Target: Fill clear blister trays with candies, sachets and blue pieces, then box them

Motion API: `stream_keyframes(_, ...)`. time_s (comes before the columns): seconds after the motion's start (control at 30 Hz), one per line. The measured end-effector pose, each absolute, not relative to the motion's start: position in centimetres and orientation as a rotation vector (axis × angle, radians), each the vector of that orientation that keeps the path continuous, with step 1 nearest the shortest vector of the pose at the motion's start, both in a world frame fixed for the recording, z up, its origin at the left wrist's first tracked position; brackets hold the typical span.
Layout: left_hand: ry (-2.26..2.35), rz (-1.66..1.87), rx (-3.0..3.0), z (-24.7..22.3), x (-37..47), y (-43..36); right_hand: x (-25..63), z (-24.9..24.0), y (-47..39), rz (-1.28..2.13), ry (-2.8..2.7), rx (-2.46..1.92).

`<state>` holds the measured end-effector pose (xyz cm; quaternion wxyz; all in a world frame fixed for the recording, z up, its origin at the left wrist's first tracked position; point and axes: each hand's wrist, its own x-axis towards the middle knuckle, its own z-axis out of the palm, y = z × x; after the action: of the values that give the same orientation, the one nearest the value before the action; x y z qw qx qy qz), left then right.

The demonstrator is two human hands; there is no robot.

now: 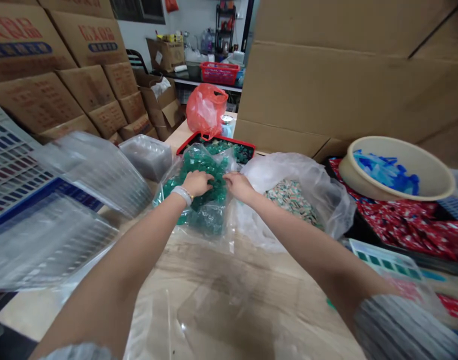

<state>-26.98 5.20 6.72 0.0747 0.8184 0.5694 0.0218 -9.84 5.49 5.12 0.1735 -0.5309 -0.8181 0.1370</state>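
A clear plastic bag [204,227] lies on the table, filled with small glossy green pieces [199,162] whose exact kind I cannot make out. My left hand [197,183], with bracelets at the wrist, rests over the bag's middle, its fingers bent down among the pieces. Closed in a pinch, my right hand [239,186] is at the right side of the bag. What exactly lies between the fingertips is too small to tell. Right behind the bag sits a red-rimmed black tray [186,145] with more green pieces.
To the right, a white plastic bag [336,207] holds small striped packets [292,200]. Beyond it, a cream basin [397,192] of blue packets stands over red packets [412,220]. Clear ribbed trays [97,165] lean at left. Cardboard boxes [90,92] and a red bag [204,110] stand behind.
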Motion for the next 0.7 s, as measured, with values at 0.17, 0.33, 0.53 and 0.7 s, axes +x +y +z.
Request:
stream_keyframes(0.17, 1.622, 0.466, 2.285, 7.3, -28.8, 3.4, -9.3, 4.2, 6.9, 0.218, -2.556, -1.536)
stream_keyframes(0.33, 1.413, 1.104, 1.22, 8.5, -28.7, 2.1, -9.2, 3.8, 6.6, 0.064, -2.571, -1.492)
stream_keyframes(0.53, 0.998, 1.077, 0.414, 8.8, -27.6, 0.3, -9.5, 4.0, 6.9, 0.052, -2.663, -1.497)
stream_keyframes(0.7, 0.936, 1.062, 0.385, 9.0, -26.9, -2.1, -9.0, 6.1, 4.1, 0.576, -2.071, -1.378)
